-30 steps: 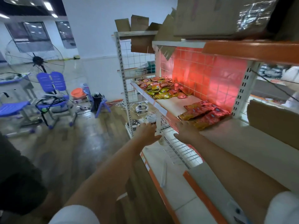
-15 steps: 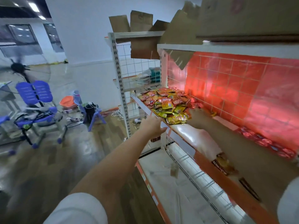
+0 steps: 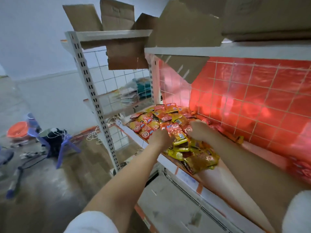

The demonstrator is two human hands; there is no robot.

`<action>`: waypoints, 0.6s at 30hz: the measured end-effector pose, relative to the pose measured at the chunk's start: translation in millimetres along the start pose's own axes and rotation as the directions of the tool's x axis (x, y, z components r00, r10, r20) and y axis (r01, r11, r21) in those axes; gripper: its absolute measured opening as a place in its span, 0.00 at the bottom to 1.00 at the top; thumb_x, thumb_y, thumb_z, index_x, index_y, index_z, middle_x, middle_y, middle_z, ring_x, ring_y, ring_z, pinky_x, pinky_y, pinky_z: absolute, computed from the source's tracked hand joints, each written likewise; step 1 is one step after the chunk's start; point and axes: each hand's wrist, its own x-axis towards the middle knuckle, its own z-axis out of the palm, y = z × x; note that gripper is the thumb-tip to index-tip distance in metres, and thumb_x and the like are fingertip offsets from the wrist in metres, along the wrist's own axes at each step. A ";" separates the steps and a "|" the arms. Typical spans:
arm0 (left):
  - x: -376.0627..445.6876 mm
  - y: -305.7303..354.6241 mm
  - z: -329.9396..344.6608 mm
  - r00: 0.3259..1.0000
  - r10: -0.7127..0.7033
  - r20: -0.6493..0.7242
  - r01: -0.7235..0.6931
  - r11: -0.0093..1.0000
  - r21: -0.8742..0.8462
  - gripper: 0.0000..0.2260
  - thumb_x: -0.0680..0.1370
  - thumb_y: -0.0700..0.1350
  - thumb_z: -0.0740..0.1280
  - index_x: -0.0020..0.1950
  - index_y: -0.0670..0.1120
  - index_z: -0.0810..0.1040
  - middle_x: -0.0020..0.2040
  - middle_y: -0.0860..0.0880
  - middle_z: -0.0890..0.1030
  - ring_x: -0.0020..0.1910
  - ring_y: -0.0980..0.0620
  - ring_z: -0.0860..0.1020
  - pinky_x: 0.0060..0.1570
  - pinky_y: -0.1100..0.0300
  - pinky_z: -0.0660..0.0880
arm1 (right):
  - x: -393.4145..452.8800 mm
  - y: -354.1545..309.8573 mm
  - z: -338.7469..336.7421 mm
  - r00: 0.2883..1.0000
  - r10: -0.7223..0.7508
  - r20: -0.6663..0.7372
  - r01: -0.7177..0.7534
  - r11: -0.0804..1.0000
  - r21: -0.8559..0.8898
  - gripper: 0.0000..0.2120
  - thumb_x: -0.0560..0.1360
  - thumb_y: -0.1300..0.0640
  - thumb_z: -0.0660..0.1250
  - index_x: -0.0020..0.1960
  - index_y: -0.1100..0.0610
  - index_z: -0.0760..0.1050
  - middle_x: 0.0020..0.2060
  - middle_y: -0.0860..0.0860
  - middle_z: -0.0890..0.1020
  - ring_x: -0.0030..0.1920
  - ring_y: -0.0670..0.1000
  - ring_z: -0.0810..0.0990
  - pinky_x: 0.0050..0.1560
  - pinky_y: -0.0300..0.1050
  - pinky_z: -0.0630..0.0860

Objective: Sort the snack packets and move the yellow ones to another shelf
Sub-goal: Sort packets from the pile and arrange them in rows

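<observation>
Along the front edge of the shelf (image 3: pixel 170 159) I see the pile of snack packets (image 3: pixel 170 125), red and yellow mixed. My left hand (image 3: pixel 160 137) and right hand (image 3: pixel 199 130) rest on it; I cannot tell whether either grasps a packet.

Both hands on the heap of snack packets (image 3: pixel 161 121) on the shelf (image 3: pixel 148 144) — left hand (image 3: pixel 160 137) at its near edge, touching red ones; right hand (image 3: pixel 200 130) laid over the far side, near the red gridded back panel (image 3: pixel 252 98). Yellow packets (image 3: pixel 193 155) bunched between the forearms. Grip unclear in the blur. Cardboard boxes (image 3: pixel 116 15) on top — purple stool (image 3: pixel 65 145) and orange basin (image 3: pixel 16 130) on the floor at left.
</observation>
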 end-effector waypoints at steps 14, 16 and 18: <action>49.4 -7.5 27.6 1.000 -0.018 0.018 0.025 0.871 -0.490 0.21 0.74 0.50 0.72 0.58 0.40 0.68 0.48 0.45 0.78 0.46 0.45 0.78 0.41 0.54 0.74 | 44.8 -13.8 25.1 0.918 0.366 -0.151 -0.355 0.930 0.099 0.29 0.74 0.49 0.68 0.69 0.59 0.63 0.67 0.58 0.67 0.69 0.59 0.64 0.68 0.54 0.64; 49.2 -5.7 26.0 0.998 -0.029 0.058 0.057 0.806 -0.590 0.21 0.74 0.47 0.72 0.59 0.41 0.67 0.48 0.45 0.79 0.47 0.44 0.79 0.45 0.53 0.77 | 38.6 -10.0 21.7 0.911 0.397 -0.109 -0.374 0.909 0.182 0.32 0.72 0.48 0.71 0.69 0.61 0.63 0.66 0.58 0.68 0.67 0.58 0.67 0.65 0.51 0.67; 48.9 -4.3 24.0 0.995 -0.012 0.102 0.073 0.779 -0.622 0.15 0.75 0.47 0.70 0.55 0.43 0.69 0.44 0.49 0.77 0.43 0.48 0.78 0.43 0.56 0.76 | 29.8 -4.3 19.6 0.911 0.407 -0.063 -0.373 0.881 0.291 0.30 0.72 0.52 0.72 0.67 0.62 0.66 0.64 0.58 0.71 0.63 0.57 0.72 0.59 0.47 0.70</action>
